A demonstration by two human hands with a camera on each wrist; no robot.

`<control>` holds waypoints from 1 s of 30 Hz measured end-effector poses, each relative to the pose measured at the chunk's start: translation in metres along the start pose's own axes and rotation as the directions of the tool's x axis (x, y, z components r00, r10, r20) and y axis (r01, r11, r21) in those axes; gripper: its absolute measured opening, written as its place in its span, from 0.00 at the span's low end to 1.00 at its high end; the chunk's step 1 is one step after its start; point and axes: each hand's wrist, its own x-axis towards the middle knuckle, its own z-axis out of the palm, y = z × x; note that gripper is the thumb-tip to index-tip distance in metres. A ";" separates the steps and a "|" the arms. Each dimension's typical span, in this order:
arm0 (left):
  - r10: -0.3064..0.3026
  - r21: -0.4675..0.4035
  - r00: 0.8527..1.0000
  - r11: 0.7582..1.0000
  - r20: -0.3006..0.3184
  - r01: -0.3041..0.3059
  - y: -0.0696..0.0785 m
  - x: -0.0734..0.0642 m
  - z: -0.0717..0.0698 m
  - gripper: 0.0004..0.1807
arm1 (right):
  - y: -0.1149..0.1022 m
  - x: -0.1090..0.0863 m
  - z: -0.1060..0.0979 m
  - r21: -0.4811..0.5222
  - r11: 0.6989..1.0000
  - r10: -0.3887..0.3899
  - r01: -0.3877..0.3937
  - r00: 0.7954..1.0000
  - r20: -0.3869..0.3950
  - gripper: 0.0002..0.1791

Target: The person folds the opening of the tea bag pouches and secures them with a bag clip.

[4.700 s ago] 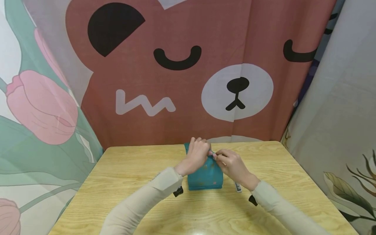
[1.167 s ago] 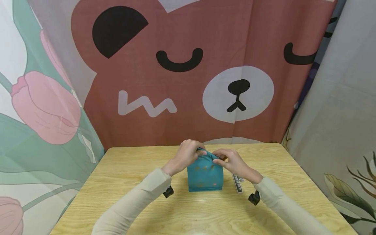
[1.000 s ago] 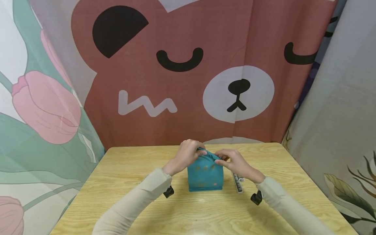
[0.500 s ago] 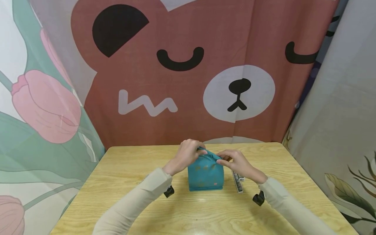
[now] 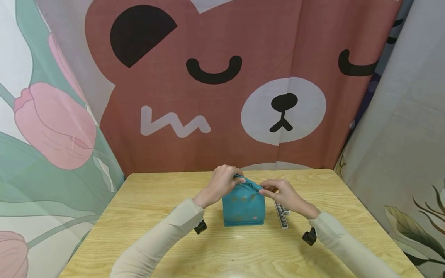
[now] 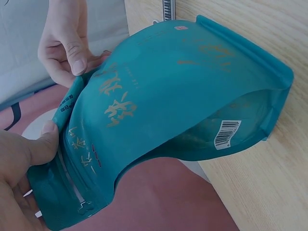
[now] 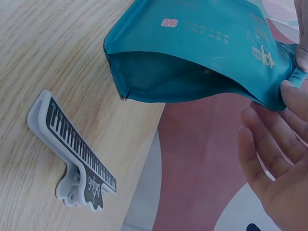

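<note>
A teal pouch (image 5: 243, 210) with gold lettering stands on the table, its top edge folded over. My left hand (image 5: 221, 183) pinches the left end of that fold, thumb in front; in the left wrist view a zip strip runs along the pouch's mouth (image 6: 67, 178) by the thumb. My right hand (image 5: 285, 195) pinches the fold's right end between thumb and fingers. In the right wrist view its other fingers (image 7: 269, 149) spread below the edge. A white sealing clip (image 7: 72, 149) with a black piano-key pattern lies on the table right of the pouch.
The wooden table (image 5: 167, 239) ends at its far edge just behind the pouch. A curtain with a brown bear (image 5: 208, 100) hangs behind it, and patterned curtains stand on both sides. Each wrist carries a small black camera (image 5: 309, 236).
Earlier both hands were close together at the top of the pouch. The left hand has since shifted left and the right hand has slid right along the fold, uncovering more of the clip.
</note>
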 end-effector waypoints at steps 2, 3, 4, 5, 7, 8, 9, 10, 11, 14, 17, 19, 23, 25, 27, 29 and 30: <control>-0.002 0.000 1.000 1.000 0.001 0.002 0.000 0.000 0.000 0.09 | 0.001 -0.001 0.000 0.000 1.000 0.005 -0.005 1.000 0.001 0.09; -0.003 0.001 1.000 1.000 0.000 0.003 0.000 0.000 0.000 0.09 | 0.001 -0.001 0.000 0.000 1.000 0.006 -0.006 1.000 0.003 0.09; -0.004 0.002 1.000 1.000 0.000 0.004 0.000 0.000 0.001 0.09 | 0.002 -0.001 0.000 0.000 1.000 0.008 -0.008 1.000 0.003 0.09; -0.004 0.004 1.000 1.000 -0.001 0.004 0.000 0.000 0.001 0.09 | 0.002 -0.002 0.000 0.001 1.000 0.010 -0.010 1.000 0.003 0.09; -0.005 0.007 1.000 1.000 -0.002 0.005 0.000 0.000 0.000 0.09 | 0.003 -0.002 0.000 -0.001 1.000 0.014 -0.014 1.000 0.003 0.09; -0.004 0.007 1.000 1.000 -0.003 0.004 0.000 0.000 0.000 0.09 | 0.003 -0.003 0.000 0.000 1.000 0.016 -0.016 1.000 0.002 0.09; -0.003 0.006 1.000 1.000 -0.004 0.003 0.000 0.000 0.000 0.09 | 0.004 -0.004 0.000 0.000 1.000 0.019 -0.019 1.000 0.001 0.09; -0.002 0.006 1.000 1.000 -0.006 0.002 0.000 -0.001 0.000 0.09 | 0.004 -0.004 -0.001 0.001 1.000 0.022 -0.022 1.000 0.001 0.09; -0.001 0.004 1.000 1.000 -0.007 0.001 0.000 -0.001 0.001 0.09 | 0.005 -0.005 -0.001 0.002 1.000 0.025 -0.025 1.000 0.002 0.08; 0.004 0.003 1.000 1.000 -0.014 -0.004 -0.001 -0.001 0.001 0.09 | 0.006 -0.006 -0.002 0.002 1.000 0.028 -0.028 1.000 0.002 0.08; 0.006 0.011 1.000 1.000 -0.018 -0.006 -0.002 -0.001 0.002 0.09 | 0.007 -0.007 -0.002 -0.007 1.000 0.024 -0.024 1.000 0.002 0.08; 0.005 0.020 1.000 1.000 -0.021 -0.005 -0.001 -0.001 0.002 0.09 | 0.008 -0.008 -0.002 -0.013 1.000 0.019 -0.019 1.000 0.002 0.08; 0.008 0.034 1.000 0.999 -0.028 -0.007 -0.001 -0.001 0.002 0.09 | 0.009 -0.008 -0.003 -0.015 1.000 0.016 -0.016 1.000 -0.002 0.08; 0.008 0.035 1.000 0.999 -0.028 -0.007 -0.001 -0.001 0.002 0.09 | 0.009 -0.008 -0.003 -0.011 1.000 0.020 -0.020 1.000 -0.002 0.08; 0.007 0.034 1.000 0.999 -0.027 -0.006 -0.001 -0.001 0.002 0.09 | 0.009 -0.009 -0.003 -0.005 1.000 0.024 -0.024 1.000 0.000 0.08; 0.005 0.032 1.000 0.999 -0.025 -0.005 -0.001 -0.001 0.002 0.09 | 0.010 -0.010 -0.003 -0.003 1.000 0.027 -0.027 1.000 0.002 0.08; 0.004 0.033 1.000 0.999 -0.024 -0.003 -0.001 -0.001 0.002 0.09 | 0.010 -0.010 -0.003 -0.003 1.000 0.025 -0.025 1.000 0.000 0.08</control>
